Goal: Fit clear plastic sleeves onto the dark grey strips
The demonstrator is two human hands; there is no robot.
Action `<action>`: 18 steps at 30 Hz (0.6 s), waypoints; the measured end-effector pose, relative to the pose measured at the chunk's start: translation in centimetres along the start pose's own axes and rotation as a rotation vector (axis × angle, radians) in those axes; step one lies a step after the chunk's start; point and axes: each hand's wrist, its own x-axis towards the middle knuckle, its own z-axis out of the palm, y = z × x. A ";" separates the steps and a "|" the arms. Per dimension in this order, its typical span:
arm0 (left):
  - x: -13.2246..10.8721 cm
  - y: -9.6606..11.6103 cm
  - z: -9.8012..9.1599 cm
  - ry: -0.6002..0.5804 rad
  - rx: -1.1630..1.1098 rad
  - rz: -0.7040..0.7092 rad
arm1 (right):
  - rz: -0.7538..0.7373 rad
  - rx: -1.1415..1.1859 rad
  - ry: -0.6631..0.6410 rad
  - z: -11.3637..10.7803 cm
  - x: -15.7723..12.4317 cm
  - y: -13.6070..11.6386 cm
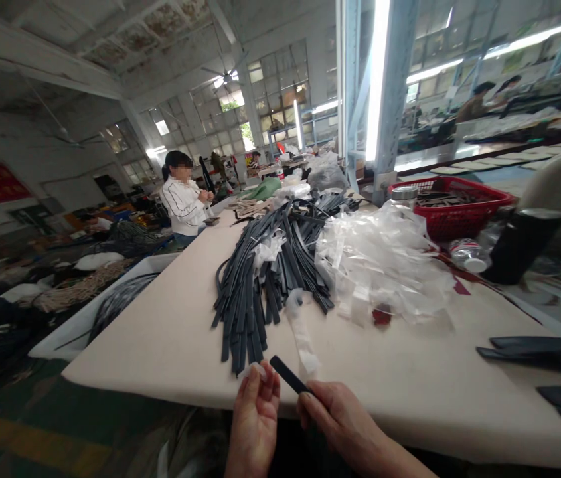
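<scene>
At the table's near edge, my right hand (332, 411) grips a dark strap (287, 374) close to its rounded end, which points up and left. My left hand (256, 411) is just left of that end, its fingers pinched on a small piece of clear plastic film (251, 369). A large bundle of dark grey straps (245, 299) lies ahead on the pale table (160, 338), with crumpled film on it. Beside the bundle rests a strip of translucent film (303, 335). To the right is a heap of clear plastic bags (380, 265).
A red basket (464, 226) stands beyond the bags, near a clear bottle (470, 255) and a black cylinder (524, 245). More dark straps (544, 352) lie at the right. A white bin (61, 332) adjoins the table's left side. A person in white (183, 202) is at the far left edge.
</scene>
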 end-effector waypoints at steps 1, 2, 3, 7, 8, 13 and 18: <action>0.0 0.0 0.1 0.022 -0.005 -0.018 | -0.003 -0.016 0.003 0.0 -0.1 0.1; 0.1 0.0 0.2 0.021 -0.006 -0.027 | -0.007 -0.029 0.008 0.0 -0.1 0.1; 0.1 0.0 0.2 0.013 -0.007 -0.030 | -0.012 -0.042 0.013 0.0 -0.2 0.2; 0.3 -0.1 0.1 -0.027 -0.005 -0.019 | -0.031 -0.100 0.019 0.1 -0.4 0.4; 0.2 -0.1 0.1 -0.028 -0.001 -0.014 | -0.031 -0.126 0.015 0.2 -0.4 0.4; -0.2 -0.1 0.4 -0.007 -0.001 0.008 | -0.011 -0.247 -0.016 0.7 -0.3 0.5; -0.2 -0.1 0.1 -0.068 0.003 0.039 | -0.012 -0.368 -0.009 0.8 -0.4 0.4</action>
